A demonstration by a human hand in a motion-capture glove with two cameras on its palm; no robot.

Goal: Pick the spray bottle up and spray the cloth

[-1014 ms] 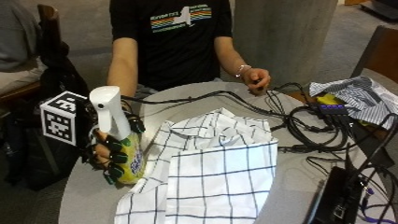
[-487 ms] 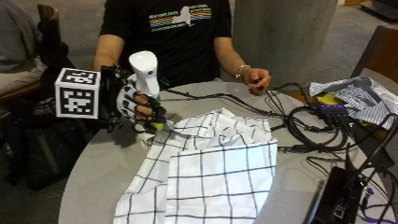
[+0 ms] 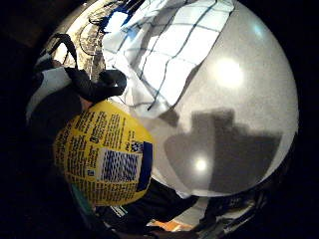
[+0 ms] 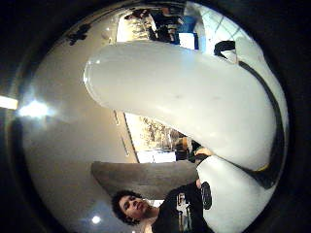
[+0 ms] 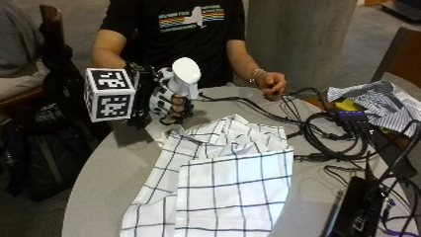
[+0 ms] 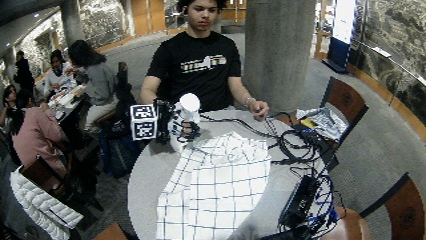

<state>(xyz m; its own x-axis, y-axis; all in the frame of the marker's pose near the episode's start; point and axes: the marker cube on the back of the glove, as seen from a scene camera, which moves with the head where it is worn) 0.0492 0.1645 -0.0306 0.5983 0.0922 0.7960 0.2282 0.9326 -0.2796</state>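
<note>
Indoors, round grey table (image 5: 111,168), checked cloth (image 5: 224,187) spread, gloved hand (image 5: 164,98) clamped on spray bottle (image 5: 186,79).

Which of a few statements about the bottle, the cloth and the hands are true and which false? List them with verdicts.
1. The gloved right hand grips the spray bottle. True.
2. The spray bottle stands on the table. False: it is held up in the air.
3. The checked cloth lies spread on the table. True.
4. The bare left hand holds the cloth. False: it rests at the table's far edge, apart from the cloth.
5. The bottle's label is red. False: it is yellow.
</note>
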